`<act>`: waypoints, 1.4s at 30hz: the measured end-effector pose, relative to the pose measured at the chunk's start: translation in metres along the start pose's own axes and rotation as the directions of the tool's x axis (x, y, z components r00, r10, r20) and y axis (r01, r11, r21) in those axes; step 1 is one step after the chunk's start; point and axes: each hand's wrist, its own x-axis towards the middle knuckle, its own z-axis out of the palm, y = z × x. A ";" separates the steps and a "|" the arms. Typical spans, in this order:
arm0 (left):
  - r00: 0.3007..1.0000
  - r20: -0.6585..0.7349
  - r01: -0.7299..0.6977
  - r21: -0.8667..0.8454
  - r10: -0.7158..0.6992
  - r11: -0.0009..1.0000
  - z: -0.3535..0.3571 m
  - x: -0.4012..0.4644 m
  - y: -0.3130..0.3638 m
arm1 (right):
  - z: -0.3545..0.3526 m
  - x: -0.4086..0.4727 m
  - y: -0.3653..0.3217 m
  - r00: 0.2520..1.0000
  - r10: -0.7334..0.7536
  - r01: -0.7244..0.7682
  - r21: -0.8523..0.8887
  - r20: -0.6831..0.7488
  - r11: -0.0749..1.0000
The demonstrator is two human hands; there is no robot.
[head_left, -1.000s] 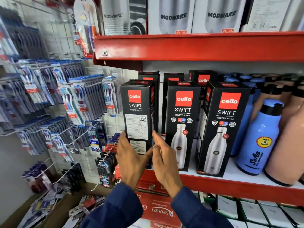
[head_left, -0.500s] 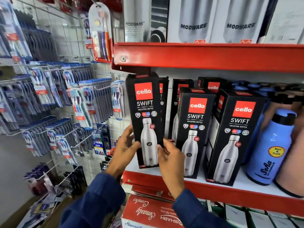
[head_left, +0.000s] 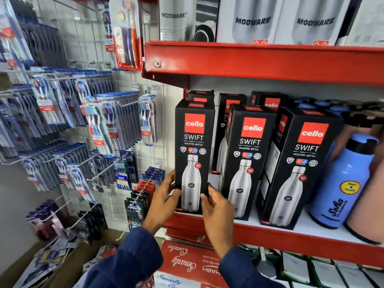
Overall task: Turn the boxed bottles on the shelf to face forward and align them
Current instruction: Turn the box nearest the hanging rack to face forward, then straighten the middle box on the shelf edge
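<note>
Three black "cello SWIFT" bottle boxes stand in the front row of the red-edged shelf [head_left: 270,235]. The leftmost box [head_left: 194,142] shows its front face with the bottle picture and stands upright at the shelf's left end. My left hand [head_left: 164,200] grips its lower left side and my right hand [head_left: 216,206] grips its lower right side. The middle box [head_left: 248,154] and the right box [head_left: 299,167] stand beside it, angled slightly, fronts showing. More black boxes [head_left: 268,100] stand in the row behind.
A blue "Hot & Cold" bottle [head_left: 345,181] and a pink bottle [head_left: 372,204] stand right of the boxes. Modware boxes [head_left: 253,19] fill the upper shelf. Toothbrush packs [head_left: 99,125] hang on a wire rack to the left. A red carton [head_left: 187,260] lies below.
The leftmost box was turned from its text side to its picture front. Both hands then brought it lower, so that its base is now at the shelf's left end.
</note>
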 end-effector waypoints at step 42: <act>0.896 -0.298 -0.198 0.393 0.328 0.898 0.061 -0.066 0.048 | -0.083 -0.031 0.028 0.964 0.113 -0.100 0.068 -0.239 0.993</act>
